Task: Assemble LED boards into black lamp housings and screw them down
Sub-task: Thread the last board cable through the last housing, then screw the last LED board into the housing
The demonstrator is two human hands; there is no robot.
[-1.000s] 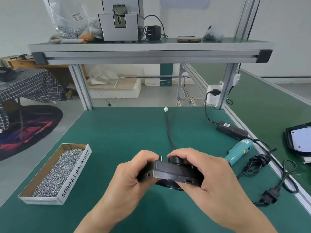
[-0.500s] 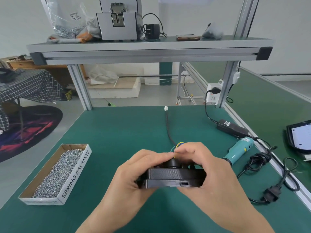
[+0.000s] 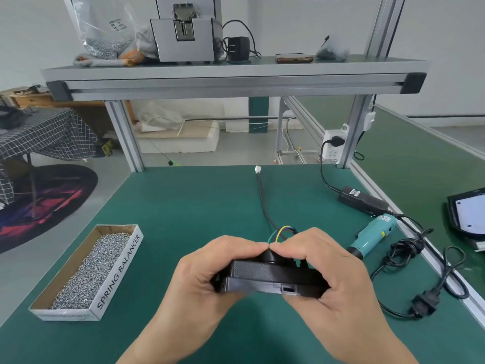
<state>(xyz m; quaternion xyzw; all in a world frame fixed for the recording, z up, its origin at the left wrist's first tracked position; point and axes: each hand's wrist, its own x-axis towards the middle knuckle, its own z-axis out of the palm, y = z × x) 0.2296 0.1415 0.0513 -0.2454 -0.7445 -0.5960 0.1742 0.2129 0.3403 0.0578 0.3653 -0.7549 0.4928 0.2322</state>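
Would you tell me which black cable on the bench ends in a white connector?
The thin cable running back from the held lamp housing; the right-hand cords end in black plugs.

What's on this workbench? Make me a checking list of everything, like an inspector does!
Surface: green mat on a metal-framed bench.
Job's things: black lamp housing held in both hands; box of screws to the left; teal electric screwdriver lying to the right.
Clutter: phone, plastic bag and grey machine on the top shelf.
Grips: left hand and right hand both curl round the housing, fingertips meeting on top.
Cables: coloured wires and black lead behind the housing; cord coiled at right; adapter plugged into the socket.
Surroundings: checked tablecloth and dark rug on the left.
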